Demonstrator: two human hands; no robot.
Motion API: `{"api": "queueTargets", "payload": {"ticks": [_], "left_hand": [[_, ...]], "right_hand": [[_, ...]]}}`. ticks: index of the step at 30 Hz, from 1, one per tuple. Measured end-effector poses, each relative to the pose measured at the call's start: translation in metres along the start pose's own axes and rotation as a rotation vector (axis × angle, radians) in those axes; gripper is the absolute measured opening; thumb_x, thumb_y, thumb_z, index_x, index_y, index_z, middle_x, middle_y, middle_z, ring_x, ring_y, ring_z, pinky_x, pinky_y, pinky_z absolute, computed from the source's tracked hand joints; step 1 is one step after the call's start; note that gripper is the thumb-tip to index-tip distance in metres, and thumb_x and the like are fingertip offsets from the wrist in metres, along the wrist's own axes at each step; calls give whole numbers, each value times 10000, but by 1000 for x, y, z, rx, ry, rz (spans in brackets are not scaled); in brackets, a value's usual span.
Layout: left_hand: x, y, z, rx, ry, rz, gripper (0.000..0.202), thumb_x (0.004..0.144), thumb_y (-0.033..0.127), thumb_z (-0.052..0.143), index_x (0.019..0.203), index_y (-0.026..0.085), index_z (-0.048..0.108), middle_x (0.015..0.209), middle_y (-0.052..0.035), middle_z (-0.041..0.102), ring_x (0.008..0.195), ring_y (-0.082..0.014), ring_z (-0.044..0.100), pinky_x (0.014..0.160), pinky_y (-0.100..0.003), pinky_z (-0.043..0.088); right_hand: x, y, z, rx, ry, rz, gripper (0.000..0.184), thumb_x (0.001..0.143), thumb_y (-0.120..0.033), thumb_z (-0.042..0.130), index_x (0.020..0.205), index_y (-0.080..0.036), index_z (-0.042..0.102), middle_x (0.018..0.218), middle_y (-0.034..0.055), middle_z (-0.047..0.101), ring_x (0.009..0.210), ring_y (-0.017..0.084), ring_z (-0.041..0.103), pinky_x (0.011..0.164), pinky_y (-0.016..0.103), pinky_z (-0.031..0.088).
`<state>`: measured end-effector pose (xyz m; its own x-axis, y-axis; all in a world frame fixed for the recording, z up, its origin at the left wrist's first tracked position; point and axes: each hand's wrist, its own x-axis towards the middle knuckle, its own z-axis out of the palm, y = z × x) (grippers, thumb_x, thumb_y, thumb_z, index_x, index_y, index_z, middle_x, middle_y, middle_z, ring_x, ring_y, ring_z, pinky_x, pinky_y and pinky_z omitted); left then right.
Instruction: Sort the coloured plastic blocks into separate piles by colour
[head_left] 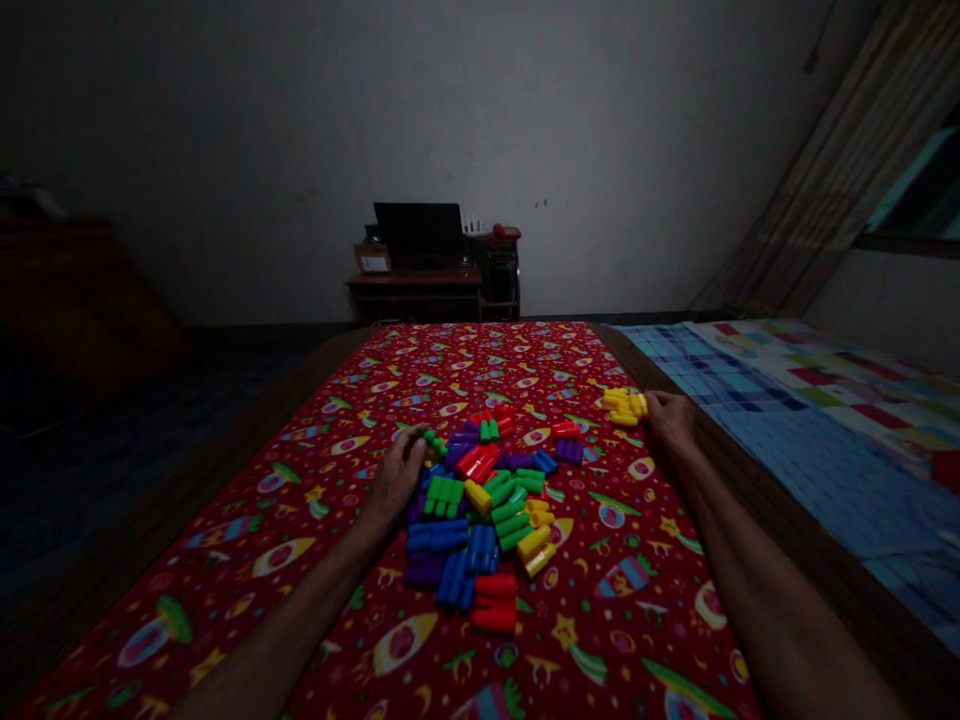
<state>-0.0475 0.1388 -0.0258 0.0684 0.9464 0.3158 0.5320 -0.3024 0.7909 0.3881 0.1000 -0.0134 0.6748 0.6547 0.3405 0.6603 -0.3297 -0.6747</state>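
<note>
A mixed heap of plastic building blocks in red, green, blue, purple and yellow lies in the middle of the red patterned cloth [390,640]. At its left edge is my left hand [399,476], with thumb and fingers apart and the fingertips beside a small green block [433,442]. Green blocks [444,496], blue blocks [437,535] and a red block [478,462] lie near it. Off to the right, my right hand [673,417] pinches a yellow block [639,404] at the edge of a small group of yellow blocks [619,403].
More yellow blocks [535,545] and red blocks [494,603] lie at the heap's near side. To the right is a blue checked sheet [697,400]. Against the far wall stands a desk [412,282] with a dark monitor [420,235].
</note>
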Motion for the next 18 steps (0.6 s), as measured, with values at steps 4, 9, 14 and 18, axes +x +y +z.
{"api": "queueTargets", "payload": {"ticks": [4, 9, 14, 18], "left_hand": [[-2, 1, -1, -3, -25, -12, 492, 829, 463, 399, 1165, 159, 591, 1176, -122, 661, 1077, -261, 613, 952, -407, 474], [-3, 3, 0, 10, -41, -12, 492, 840, 461, 383, 1155, 156, 604, 1160, -116, 673, 1068, -259, 619, 955, -405, 472], [-3, 6, 0, 16, -41, -3, 504, 858, 441, 375, 1218, 151, 576, 1219, -124, 646, 1122, -263, 596, 988, -415, 451], [-3, 5, 1, 52, -43, -1, 489, 857, 420, 394, 1217, 144, 575, 1218, -132, 643, 1115, -269, 601, 978, -421, 461]], "right_hand": [[2, -5, -2, -13, 62, -37, 393, 795, -276, 483, 1005, -84, 753, 977, 163, 740, 899, 291, 689, 770, 339, 507], [-14, -60, -15, 110, 44, -205, 335, 805, -250, 492, 971, -133, 758, 967, 128, 748, 876, 252, 691, 800, 340, 504], [-90, -135, -10, 293, -561, -686, 259, 883, -287, 512, 856, -173, 743, 803, 46, 745, 702, 165, 662, 642, 249, 478], [-162, -149, 12, 109, -701, -1081, 218, 885, -334, 594, 1036, -201, 680, 926, 64, 709, 822, 176, 628, 732, 278, 464]]}}
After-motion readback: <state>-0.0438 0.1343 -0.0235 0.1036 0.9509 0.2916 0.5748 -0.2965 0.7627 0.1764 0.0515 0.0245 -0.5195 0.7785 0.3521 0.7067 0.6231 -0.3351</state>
